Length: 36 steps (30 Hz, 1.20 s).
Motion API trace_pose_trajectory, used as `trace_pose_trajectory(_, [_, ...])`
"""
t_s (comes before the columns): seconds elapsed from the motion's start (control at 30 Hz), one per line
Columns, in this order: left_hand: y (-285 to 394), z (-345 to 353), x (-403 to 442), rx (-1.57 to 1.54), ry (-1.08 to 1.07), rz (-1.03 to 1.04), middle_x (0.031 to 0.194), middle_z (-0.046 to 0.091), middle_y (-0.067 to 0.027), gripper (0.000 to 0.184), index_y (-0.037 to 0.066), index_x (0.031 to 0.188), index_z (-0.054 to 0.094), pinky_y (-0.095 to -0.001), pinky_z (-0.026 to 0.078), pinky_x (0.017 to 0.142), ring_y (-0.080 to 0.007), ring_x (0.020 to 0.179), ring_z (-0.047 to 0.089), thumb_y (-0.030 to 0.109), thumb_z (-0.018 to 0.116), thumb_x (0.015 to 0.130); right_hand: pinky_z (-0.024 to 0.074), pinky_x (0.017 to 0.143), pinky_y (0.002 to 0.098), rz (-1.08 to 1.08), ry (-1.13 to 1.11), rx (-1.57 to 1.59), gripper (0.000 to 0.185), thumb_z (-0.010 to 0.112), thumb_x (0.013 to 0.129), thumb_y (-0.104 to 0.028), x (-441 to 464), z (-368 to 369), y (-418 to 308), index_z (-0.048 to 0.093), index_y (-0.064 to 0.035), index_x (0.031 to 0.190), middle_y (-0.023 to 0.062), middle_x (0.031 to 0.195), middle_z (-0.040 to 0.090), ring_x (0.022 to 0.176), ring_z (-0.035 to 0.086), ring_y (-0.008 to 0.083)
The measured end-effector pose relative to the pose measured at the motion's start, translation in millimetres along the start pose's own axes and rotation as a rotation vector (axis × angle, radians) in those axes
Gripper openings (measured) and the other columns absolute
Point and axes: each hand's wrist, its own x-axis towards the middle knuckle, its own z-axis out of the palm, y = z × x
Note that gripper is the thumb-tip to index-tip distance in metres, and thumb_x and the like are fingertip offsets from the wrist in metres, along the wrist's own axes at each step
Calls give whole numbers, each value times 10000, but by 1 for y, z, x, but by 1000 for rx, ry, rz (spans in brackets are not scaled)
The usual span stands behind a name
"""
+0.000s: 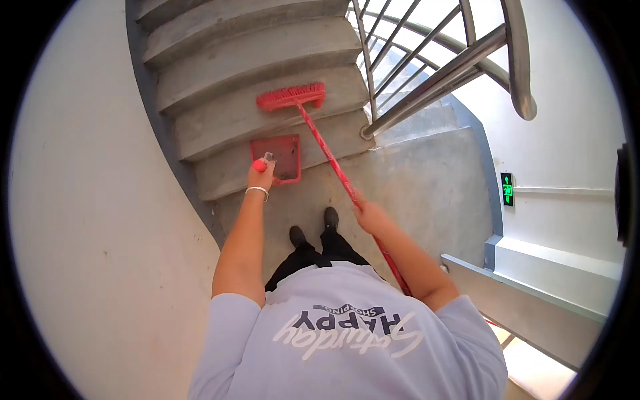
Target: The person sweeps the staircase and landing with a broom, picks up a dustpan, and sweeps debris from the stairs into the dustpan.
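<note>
My left hand (pixel 261 176) is closed around the upright handle of a red dustpan (pixel 298 160), whose pan lies against the lowest stair with some dark debris in it. A red knob tops that handle, just by my fingers. My right hand (pixel 373 217) grips the long red pole of a broom (pixel 291 97). The pole slants from beside my right arm up to the broom head, which is on a step above the dustpan, bristles facing away from me. Part of the pole is hidden behind my right forearm.
Concrete stairs (pixel 250 50) rise ahead, with a white wall (pixel 100 200) close on the left. A metal railing (pixel 440 57) stands at the upper right. My shoes (pixel 331 219) are on the landing (pixel 427 180). A green exit sign (pixel 508 189) is low on the right wall.
</note>
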Motion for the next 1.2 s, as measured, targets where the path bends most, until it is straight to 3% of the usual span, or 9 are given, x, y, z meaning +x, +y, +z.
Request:
trace_pose_trajectory(0.07, [2,-3,2,-56,-13,-44,562,505,-21,220,70,696,509,-292,431,467,-128,493,531,206,619,830,474,715,466,185,-187,-154,529,502,884,-225,-4,16,-16,347,-168,1387,255,901,617,811,595,426])
trace_pose_trajectory(0.17, [-18,-5,11,-56,32,-48,566,509,-15,207,66,706,526,-290,434,469,-127,492,529,203,624,826,474,727,466,-55,-181,15,558,528,874,-228,-54,10,-7,343,-129,1391,265,914,614,821,593,441])
trace_pose_trajectory(0.3, [-22,-24,-11,-112,72,1,576,509,2,186,65,729,552,-272,430,479,-108,501,526,204,638,817,474,761,460,67,-310,-14,561,529,884,-234,-116,-8,-10,331,-143,1401,229,946,637,852,605,432])
trace_pose_trajectory(0.4, [-41,-46,-38,-110,61,-2,598,519,5,160,70,737,560,-248,422,490,-94,507,511,186,629,824,498,636,407,130,-138,250,553,540,896,-237,-136,-7,6,337,-166,1406,156,810,651,687,633,313])
trace_pose_trajectory(0.47, [-48,-65,-72,-54,60,99,657,562,0,189,86,770,561,-239,433,477,-95,526,538,244,624,853,457,477,313,490,-191,580,542,546,900,-217,-137,-21,9,351,-171,1403,54,663,564,519,547,158])
trace_pose_trajectory(0.57, [-70,-94,-128,-131,103,111,760,597,-26,161,75,789,572,-247,452,526,-97,574,549,211,618,861,384,396,240,467,-109,504,562,559,886,-198,-132,-26,26,346,-168,1406,0,608,464,447,444,83])
trace_pose_trajectory(0.87, [-70,-153,-294,-162,119,335,955,616,-93,81,31,782,519,-295,438,823,-160,888,559,32,583,831,383,377,251,653,-116,716,372,527,876,-169,-111,-23,42,477,-86,1236,14,637,500,436,462,96])
trace_pose_trajectory(1.0, [-75,-132,-253,-225,178,194,945,620,-96,81,30,779,519,-293,439,823,-167,886,564,14,587,820,386,373,251,700,-140,729,315,529,881,-176,-98,-24,42,492,-71,1175,19,639,507,431,464,96])
trace_pose_trajectory(1.2, [-88,-136,-249,-194,177,362,952,579,-79,77,32,788,545,-255,450,697,-114,781,534,64,562,856,404,374,263,549,-215,369,469,536,879,-133,-117,-47,56,411,-78,1327,41,641,532,419,480,115])
